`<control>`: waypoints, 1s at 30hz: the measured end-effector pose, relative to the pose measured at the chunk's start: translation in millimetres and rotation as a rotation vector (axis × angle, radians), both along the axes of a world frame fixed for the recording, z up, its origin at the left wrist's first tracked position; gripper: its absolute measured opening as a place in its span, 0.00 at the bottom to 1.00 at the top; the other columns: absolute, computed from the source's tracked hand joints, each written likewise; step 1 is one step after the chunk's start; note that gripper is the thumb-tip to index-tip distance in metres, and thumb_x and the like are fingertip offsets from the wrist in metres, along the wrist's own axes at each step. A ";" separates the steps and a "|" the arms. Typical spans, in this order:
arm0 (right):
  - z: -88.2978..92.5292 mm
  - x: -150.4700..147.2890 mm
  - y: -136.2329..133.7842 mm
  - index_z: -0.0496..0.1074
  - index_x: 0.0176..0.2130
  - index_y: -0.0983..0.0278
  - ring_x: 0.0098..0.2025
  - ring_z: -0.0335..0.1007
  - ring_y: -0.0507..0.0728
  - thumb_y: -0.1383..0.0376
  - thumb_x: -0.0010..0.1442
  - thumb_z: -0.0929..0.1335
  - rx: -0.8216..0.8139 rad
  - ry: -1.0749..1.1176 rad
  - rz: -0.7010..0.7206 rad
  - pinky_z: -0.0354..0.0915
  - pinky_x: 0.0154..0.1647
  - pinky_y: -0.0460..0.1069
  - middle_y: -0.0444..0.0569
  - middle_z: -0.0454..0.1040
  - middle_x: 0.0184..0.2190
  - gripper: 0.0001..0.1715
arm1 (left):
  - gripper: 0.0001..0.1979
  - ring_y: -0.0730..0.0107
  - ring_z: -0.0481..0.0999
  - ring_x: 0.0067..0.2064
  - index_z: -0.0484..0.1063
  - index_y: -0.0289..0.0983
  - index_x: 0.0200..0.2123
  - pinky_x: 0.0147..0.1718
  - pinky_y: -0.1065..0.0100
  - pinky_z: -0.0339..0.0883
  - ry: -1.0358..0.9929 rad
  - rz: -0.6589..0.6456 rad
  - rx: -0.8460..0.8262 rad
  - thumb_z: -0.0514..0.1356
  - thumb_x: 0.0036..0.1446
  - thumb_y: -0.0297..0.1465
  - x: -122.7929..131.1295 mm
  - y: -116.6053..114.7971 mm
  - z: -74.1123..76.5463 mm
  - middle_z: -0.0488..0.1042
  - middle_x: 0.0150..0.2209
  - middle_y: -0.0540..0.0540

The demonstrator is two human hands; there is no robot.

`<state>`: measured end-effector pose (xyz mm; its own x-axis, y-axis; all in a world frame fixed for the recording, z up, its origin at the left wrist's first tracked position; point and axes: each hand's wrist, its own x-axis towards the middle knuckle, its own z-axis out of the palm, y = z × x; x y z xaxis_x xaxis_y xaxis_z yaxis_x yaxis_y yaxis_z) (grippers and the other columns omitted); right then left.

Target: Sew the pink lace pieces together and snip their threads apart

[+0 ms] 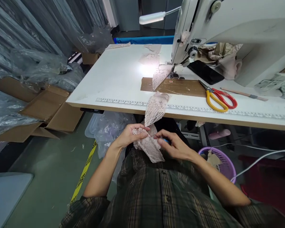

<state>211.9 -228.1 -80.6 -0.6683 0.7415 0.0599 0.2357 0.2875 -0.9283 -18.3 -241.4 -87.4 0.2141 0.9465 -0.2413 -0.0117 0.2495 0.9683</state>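
Note:
Over my lap, my left hand [136, 133] pinches a pale pink lace piece [152, 151] between thumb and fingers. The fabric hangs down in front of my shirt. Close beside it on the right, my right hand [174, 144] is closed, its fingertips at the lace edge. A small blue object [166, 140] shows within its fingers, mostly hidden, so its kind is unclear. Another lace piece [156, 107] drapes over the table's front edge above my hands. Farther back, a lace piece [160, 76] lies at the needle of the sewing machine [184, 34].
On the white table [109, 76] lie scissors [218, 98] with red and yellow handles, a black phone [205, 72] and a brown strip [185, 87]. A purple basket [224, 161] stands below right. Cardboard boxes [47, 107] and plastic-wrapped goods are at left.

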 end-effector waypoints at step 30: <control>-33.1 -30.6 11.8 0.63 0.34 0.61 0.25 0.54 0.50 0.48 0.63 0.63 -0.059 0.028 -0.026 0.54 0.27 0.46 0.38 0.60 0.23 0.20 | 0.18 0.74 0.70 0.28 0.78 0.31 0.32 0.29 0.73 0.63 0.065 0.034 0.024 0.67 0.52 0.43 2.1 -5.4 -0.1 0.76 0.27 0.46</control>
